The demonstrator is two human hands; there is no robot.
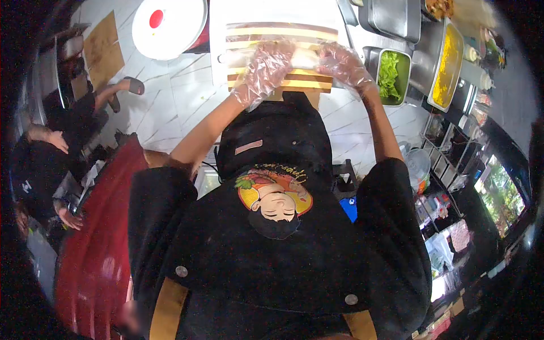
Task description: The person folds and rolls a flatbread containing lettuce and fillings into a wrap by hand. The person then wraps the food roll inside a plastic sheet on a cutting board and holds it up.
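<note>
On a wooden board (311,86) with light and dark stripes lies a whitish, partly see-through roll (305,60); what it is made of I cannot tell. My left hand (271,63), in a clear plastic glove, has its fingers curled onto the roll's left part. Gloved the same way, my right hand (341,63) is closed at its right end. Both sets of fingertips are partly hidden by glove glare. The board rests on a white work surface (272,11).
Right of my hands stand a metal tub of green lettuce (391,76) and a long tray of shredded yellow food (445,68). A white round lid (170,34) with a red spot is at upper left. Another person (56,141) in dark clothes is at far left, near a red covering (102,243).
</note>
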